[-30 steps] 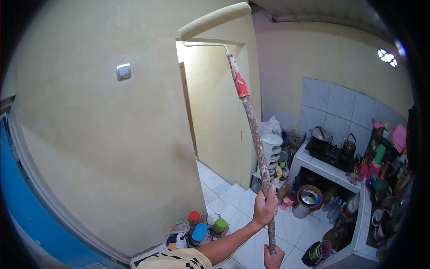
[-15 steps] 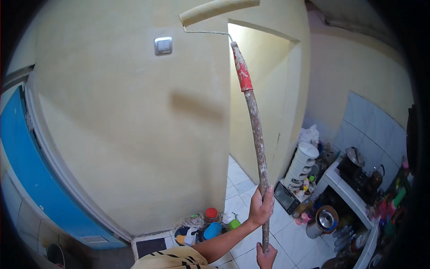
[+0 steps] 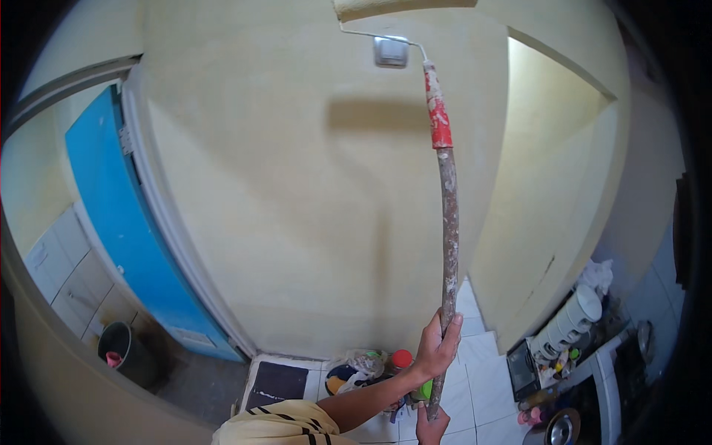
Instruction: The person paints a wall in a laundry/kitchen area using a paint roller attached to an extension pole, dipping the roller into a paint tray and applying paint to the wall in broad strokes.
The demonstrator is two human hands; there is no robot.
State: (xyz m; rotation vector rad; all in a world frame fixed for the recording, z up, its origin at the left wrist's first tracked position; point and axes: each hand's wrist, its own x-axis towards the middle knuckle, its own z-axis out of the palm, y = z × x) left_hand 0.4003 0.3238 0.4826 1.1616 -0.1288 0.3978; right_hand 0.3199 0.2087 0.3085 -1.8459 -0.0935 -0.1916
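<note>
A paint roller with a cream sleeve [image 3: 408, 7] is held up in front of the pale yellow wall, its top cut off by the picture's edge. Its bent wire frame runs into a red, paint-flecked handle [image 3: 437, 111] fixed on a long, spattered wooden pole [image 3: 449, 215]. My left hand [image 3: 437, 345] is closed around the lower pole. Below it, my right hand [image 3: 432, 426] grips the pole's bottom end. The wire frame passes in front of a light switch [image 3: 391, 53]. The roller's shadow lies on the wall lower down.
At left stands a blue door [image 3: 148, 230] beside a dark bucket [image 3: 124, 352]. A doorway opening [image 3: 549, 148] is to the right. Jars and bags [image 3: 367, 363] sit at the wall's foot near a dark mat [image 3: 278, 386]. Stacked white containers [image 3: 567, 322] and a counter [image 3: 610, 386] are at lower right.
My view has swung left, so the wall, switch and doorway sit farther right. The roller has shifted left along the wall and now overlaps the switch. Both hands keep their hold on the pole.
</note>
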